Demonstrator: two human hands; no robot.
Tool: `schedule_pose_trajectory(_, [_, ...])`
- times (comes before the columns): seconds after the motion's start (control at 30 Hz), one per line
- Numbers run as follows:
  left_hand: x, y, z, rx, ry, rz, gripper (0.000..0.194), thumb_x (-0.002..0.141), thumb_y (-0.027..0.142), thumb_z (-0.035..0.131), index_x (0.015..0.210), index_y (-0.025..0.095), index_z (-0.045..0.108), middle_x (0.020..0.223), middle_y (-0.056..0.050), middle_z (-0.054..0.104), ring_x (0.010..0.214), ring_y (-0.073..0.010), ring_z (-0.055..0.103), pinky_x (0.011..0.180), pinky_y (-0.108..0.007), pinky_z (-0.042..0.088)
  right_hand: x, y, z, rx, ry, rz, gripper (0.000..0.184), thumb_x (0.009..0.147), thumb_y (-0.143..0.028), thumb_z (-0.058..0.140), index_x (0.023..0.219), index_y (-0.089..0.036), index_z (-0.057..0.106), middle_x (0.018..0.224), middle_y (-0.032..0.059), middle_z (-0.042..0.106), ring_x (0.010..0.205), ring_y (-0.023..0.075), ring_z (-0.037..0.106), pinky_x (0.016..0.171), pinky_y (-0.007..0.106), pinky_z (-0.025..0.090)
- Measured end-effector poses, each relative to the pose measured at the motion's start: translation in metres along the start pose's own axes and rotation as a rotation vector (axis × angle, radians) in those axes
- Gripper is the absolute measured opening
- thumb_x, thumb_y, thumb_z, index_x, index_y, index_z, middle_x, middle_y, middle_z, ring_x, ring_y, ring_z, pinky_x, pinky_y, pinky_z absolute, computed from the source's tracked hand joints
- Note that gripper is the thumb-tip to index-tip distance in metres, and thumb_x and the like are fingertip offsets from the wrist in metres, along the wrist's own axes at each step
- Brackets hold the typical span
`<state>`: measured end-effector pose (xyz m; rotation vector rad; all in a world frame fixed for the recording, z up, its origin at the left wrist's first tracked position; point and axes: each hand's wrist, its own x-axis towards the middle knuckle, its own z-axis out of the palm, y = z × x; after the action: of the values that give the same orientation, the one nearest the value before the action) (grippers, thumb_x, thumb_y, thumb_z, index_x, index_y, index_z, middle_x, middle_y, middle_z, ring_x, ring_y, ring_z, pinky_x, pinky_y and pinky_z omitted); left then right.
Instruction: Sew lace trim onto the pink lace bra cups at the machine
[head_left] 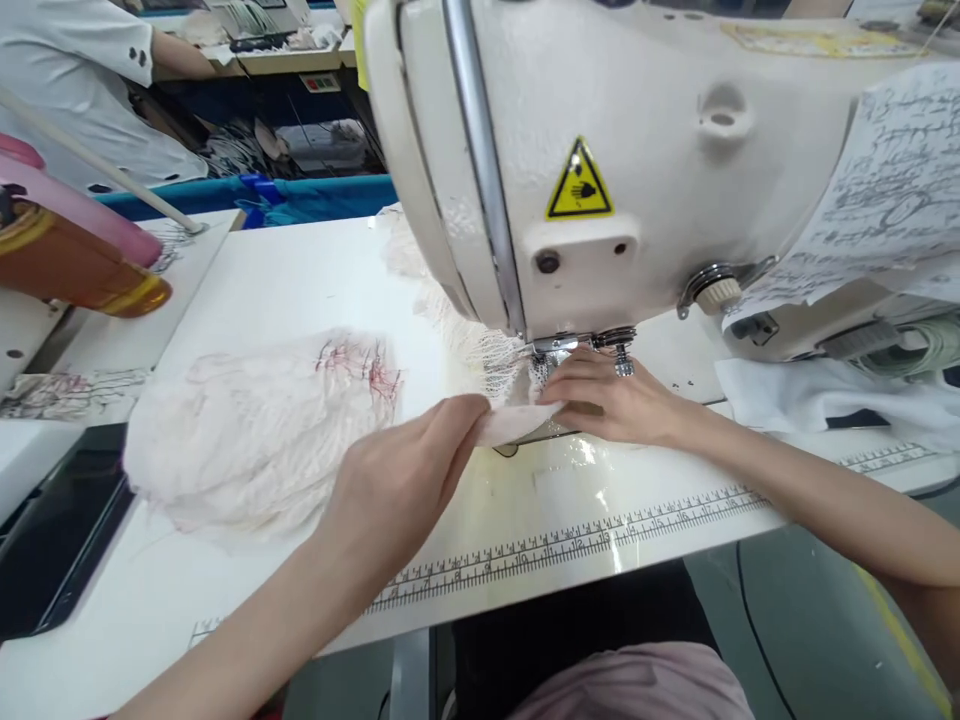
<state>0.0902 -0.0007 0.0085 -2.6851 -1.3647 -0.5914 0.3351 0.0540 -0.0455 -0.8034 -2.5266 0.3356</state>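
Note:
My left hand [405,475] pinches the near edge of a pale, gathered fabric strip [510,422] in front of the sewing machine [622,180]. The strip stretches from those fingers toward the presser foot. My right hand [615,395] lies beside the needle area, fingers extended over the cloth; its fingertips are partly hidden at the foot. Lacy, ruffled fabric [480,350] runs back under the machine head. On the left of the table rests a crumpled pale cloth piece [232,430] with red threads at one end.
A printed ruler [555,548] lines the table's front edge. A dark phone-like device [67,530] sits at left, below amber and pink thread cones [82,260]. White cloth [817,395] lies at right. A person in a white top [75,90] is at the far left.

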Motion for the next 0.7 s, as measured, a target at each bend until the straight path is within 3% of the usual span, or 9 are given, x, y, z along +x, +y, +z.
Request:
schedule_pose_trajectory(0.1, [0.024, -0.005, 0.006, -0.073, -0.150, 0.068, 0.026, 0.095, 0.041, 0.044, 0.102, 0.018, 0.056, 0.080, -0.003, 0.068, 0.063, -0.0171, 0.062, 0.053, -0.027, 0.041, 0.007, 0.000, 0.001, 0.059, 0.012, 0.047, 0.018, 0.090, -0.019, 0.050, 0.091, -0.021, 0.069, 0.096, 0.0020, 0.070, 0.092, 0.0171, 0.062, 0.083, 0.035, 0.047])
schedule_pose_trajectory(0.2, [0.035, -0.009, 0.023, -0.039, -0.243, 0.180, 0.019, 0.086, 0.027, 0.054, 0.103, 0.019, 0.058, 0.086, -0.003, 0.070, 0.068, -0.0188, 0.062, 0.066, -0.033, 0.043, 0.008, 0.002, 0.006, 0.096, 0.017, 0.076, 0.019, 0.089, -0.018, 0.051, 0.092, -0.021, 0.069, 0.093, 0.0018, 0.070, 0.087, 0.0154, 0.064, 0.076, 0.032, 0.049])
schedule_pose_trajectory(0.33, [0.031, -0.011, 0.043, 0.074, -0.135, 0.254, 0.030, 0.074, -0.001, 0.041, 0.084, 0.020, 0.061, 0.069, 0.000, 0.065, 0.058, -0.0154, 0.057, 0.070, -0.036, 0.039, 0.001, 0.005, 0.016, 0.012, 0.068, 0.106, 0.023, 0.090, -0.022, 0.051, 0.110, -0.022, 0.063, 0.108, 0.0034, 0.067, 0.091, 0.0163, 0.063, 0.078, 0.033, 0.049])
schedule_pose_trajectory(0.43, [0.024, -0.010, 0.048, 0.097, -0.023, 0.296, 0.032, 0.076, -0.002, 0.039, 0.082, 0.019, 0.062, 0.069, 0.000, 0.065, 0.056, -0.0140, 0.055, 0.072, -0.036, 0.039, -0.003, 0.003, 0.021, -0.133, 0.105, 0.080, 0.031, 0.090, -0.024, 0.052, 0.121, -0.023, 0.057, 0.119, 0.0049, 0.063, 0.097, 0.0180, 0.062, 0.083, 0.036, 0.048])
schedule_pose_trajectory(0.53, [0.021, -0.010, 0.050, 0.079, 0.071, 0.272, 0.028, 0.080, 0.001, 0.043, 0.085, 0.019, 0.064, 0.072, 0.000, 0.067, 0.057, -0.0139, 0.056, 0.071, -0.036, 0.040, -0.003, -0.001, 0.021, -0.206, 0.093, -0.007, 0.023, 0.092, -0.017, 0.049, 0.108, -0.025, 0.063, 0.110, 0.0013, 0.066, 0.097, 0.0167, 0.060, 0.083, 0.034, 0.047])
schedule_pose_trajectory(0.63, [0.021, -0.010, 0.055, 0.033, 0.140, 0.260, 0.024, 0.082, 0.005, 0.048, 0.091, 0.018, 0.065, 0.092, -0.004, 0.072, 0.083, -0.0200, 0.065, 0.086, -0.041, 0.043, -0.001, -0.001, 0.019, -0.233, 0.087, -0.076, 0.024, 0.091, -0.012, 0.048, 0.099, -0.025, 0.066, 0.098, -0.0006, 0.069, 0.095, 0.0159, 0.059, 0.081, 0.034, 0.047])
schedule_pose_trajectory(0.7, [0.021, -0.013, 0.060, 0.007, 0.106, 0.283, 0.028, 0.084, 0.007, 0.047, 0.107, 0.013, 0.063, 0.115, -0.009, 0.068, 0.108, -0.0238, 0.061, 0.102, -0.045, 0.037, 0.000, 0.000, 0.018, -0.242, 0.090, -0.093, 0.023, 0.091, -0.011, 0.049, 0.097, -0.024, 0.067, 0.095, -0.0005, 0.069, 0.093, 0.0154, 0.059, 0.081, 0.033, 0.047])
